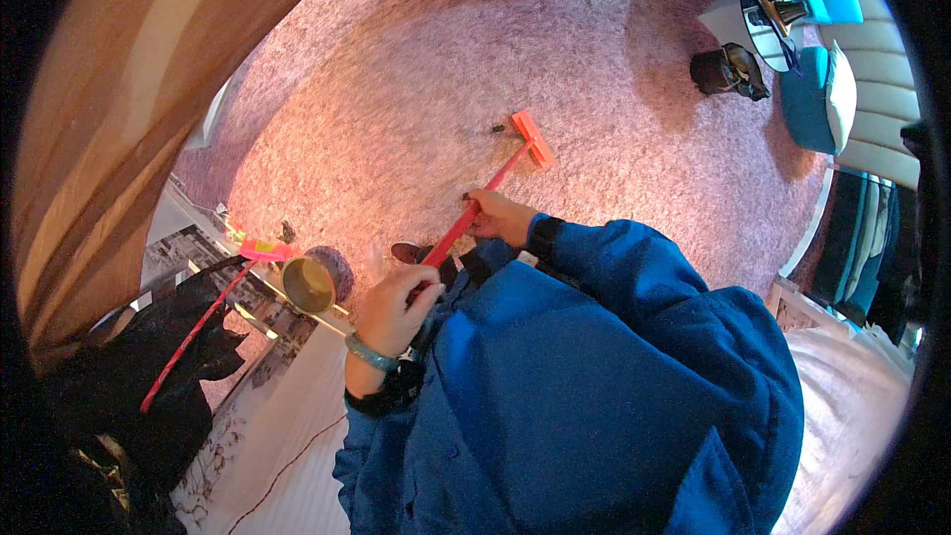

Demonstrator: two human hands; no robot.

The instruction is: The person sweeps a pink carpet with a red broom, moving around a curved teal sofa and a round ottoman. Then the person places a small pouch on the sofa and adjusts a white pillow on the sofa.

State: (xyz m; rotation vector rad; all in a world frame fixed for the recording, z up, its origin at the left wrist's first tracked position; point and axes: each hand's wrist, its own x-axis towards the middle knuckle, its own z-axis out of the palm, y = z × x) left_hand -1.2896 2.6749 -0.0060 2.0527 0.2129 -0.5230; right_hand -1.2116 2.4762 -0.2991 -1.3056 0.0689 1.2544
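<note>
A red pole (451,236) with an orange broom or scraper head (533,139) slants across in front of me, its head down on the pinkish shaggy carpet (371,119). My left hand (394,305), with a bracelet at the wrist, is closed around the upper end of the pole. Farther down the same pole, my right hand (501,217) grips it too. Just left of the head lies a small dark clump (498,128), too small to identify. Part of a dark shoe (406,251) shows beneath the pole.
At left, a pink broom head (266,250) with a red striped handle (195,339) sits beside a round bucket-like container (307,285). A brown curtain (141,89) hangs there. A lined bin (713,73), round glass table (769,15) and teal chair (808,100) stand at right.
</note>
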